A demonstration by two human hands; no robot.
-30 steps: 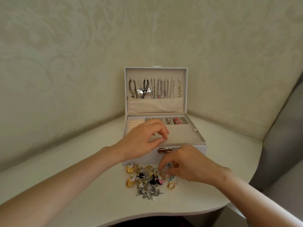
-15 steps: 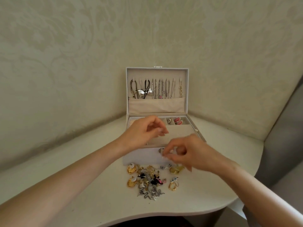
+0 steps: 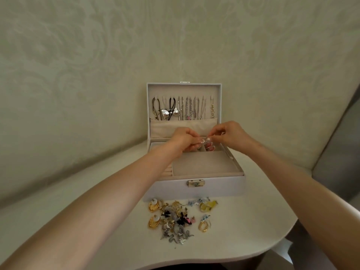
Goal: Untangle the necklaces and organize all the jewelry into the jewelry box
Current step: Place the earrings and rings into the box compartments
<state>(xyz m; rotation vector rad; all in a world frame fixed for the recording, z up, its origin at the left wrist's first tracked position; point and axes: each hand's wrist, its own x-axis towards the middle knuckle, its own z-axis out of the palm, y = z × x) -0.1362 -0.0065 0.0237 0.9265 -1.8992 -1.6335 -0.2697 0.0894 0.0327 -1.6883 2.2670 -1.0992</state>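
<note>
Jewelry box (image 3: 194,189) stands open at centre frame on the table (image 3: 243,230), with necklaces (image 3: 187,110) hung inside its upright lid. The left hand (image 3: 182,138) and right hand (image 3: 230,136) meet over the back row of small compartments, fingers curled, each pinching a small piece (image 3: 204,140) between them. The compartments lie directly below the fingertips, so I judge the drop is straight down, with both hands equally near. The piece is too small to show its long axis. The loose jewelry pile (image 3: 179,219) waits at lower centre, just in front of the box.

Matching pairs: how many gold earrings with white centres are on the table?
2, both at the pile's left edge: one gold earring beside the jewelry box, the other earring nearer the camera. Others may be hidden.
</note>
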